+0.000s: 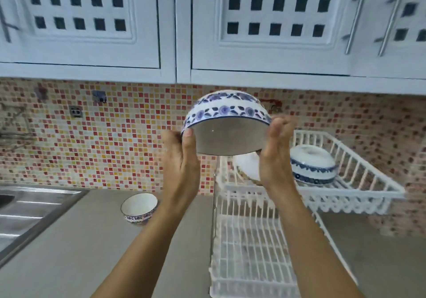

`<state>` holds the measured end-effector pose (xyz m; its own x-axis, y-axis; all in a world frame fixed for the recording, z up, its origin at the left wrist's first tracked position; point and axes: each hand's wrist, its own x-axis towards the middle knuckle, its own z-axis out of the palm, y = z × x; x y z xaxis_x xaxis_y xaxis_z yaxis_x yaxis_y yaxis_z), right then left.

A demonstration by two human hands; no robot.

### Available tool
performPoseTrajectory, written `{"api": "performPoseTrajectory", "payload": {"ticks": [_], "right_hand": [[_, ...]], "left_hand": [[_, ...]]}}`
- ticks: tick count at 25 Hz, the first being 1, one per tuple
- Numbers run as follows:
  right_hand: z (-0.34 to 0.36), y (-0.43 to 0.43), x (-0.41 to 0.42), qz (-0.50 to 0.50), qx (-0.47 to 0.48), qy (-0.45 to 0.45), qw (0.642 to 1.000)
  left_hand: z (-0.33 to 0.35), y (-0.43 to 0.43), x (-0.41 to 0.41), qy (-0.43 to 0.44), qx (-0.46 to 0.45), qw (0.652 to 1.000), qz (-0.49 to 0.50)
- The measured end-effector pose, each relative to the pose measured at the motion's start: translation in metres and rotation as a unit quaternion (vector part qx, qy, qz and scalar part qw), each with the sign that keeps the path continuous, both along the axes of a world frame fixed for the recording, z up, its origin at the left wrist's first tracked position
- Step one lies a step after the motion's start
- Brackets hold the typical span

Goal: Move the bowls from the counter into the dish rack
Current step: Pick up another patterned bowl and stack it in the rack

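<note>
I hold a large white bowl with blue flower bands (227, 122) in the air, tipped mouth-down toward me, above the left end of the white two-tier dish rack (352, 194). My left hand (182, 157) grips its left rim with the thumb on the edge. My right hand (275, 150) presses against its right side, slightly blurred. A blue-patterned bowl (313, 166) lies upside down on the rack's upper tier, and a white dish (246, 166) sits behind my right hand. A small bowl (139, 207) stands upright on the counter.
The grey counter (69, 240) runs left to a steel sink (25, 210). The rack's lower tier (251, 251) reaches to the front edge. White wall cabinets (175, 32) hang close above the raised bowl. A mosaic tile backsplash (110, 141) lies behind.
</note>
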<state>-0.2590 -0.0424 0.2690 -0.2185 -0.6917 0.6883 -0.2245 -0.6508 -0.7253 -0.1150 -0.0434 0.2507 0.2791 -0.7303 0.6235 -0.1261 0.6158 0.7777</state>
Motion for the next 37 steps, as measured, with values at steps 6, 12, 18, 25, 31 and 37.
{"api": "performPoseTrajectory", "payload": {"ticks": [6, 12, 18, 25, 31, 37], "right_hand": [[0.031, -0.019, -0.173, 0.082, 0.017, 0.091, 0.992], [0.027, -0.05, -0.291, 0.101, 0.048, 0.282, 0.953], [0.01, -0.091, -0.336, 0.133, 0.151, 0.324, 0.924], [-0.003, -0.139, -0.35, 0.094, 0.219, 0.459, 0.856], [-0.004, -0.156, -0.348, 0.051, 0.199, 0.569, 0.796], [-0.003, -0.162, -0.34, 0.044, 0.222, 0.583, 0.78]], "left_hand": [[0.04, -0.028, -0.12, -0.083, -0.012, 0.975, -0.205], [0.053, -0.07, -0.185, -0.232, 0.061, 0.939, -0.247], [0.065, -0.121, -0.21, -0.427, 0.158, 0.85, -0.265], [0.053, -0.164, -0.244, -0.578, 0.209, 0.761, -0.208], [0.036, -0.177, -0.257, -0.622, 0.232, 0.727, -0.173], [0.033, -0.178, -0.263, -0.665, 0.276, 0.681, -0.132]]}}
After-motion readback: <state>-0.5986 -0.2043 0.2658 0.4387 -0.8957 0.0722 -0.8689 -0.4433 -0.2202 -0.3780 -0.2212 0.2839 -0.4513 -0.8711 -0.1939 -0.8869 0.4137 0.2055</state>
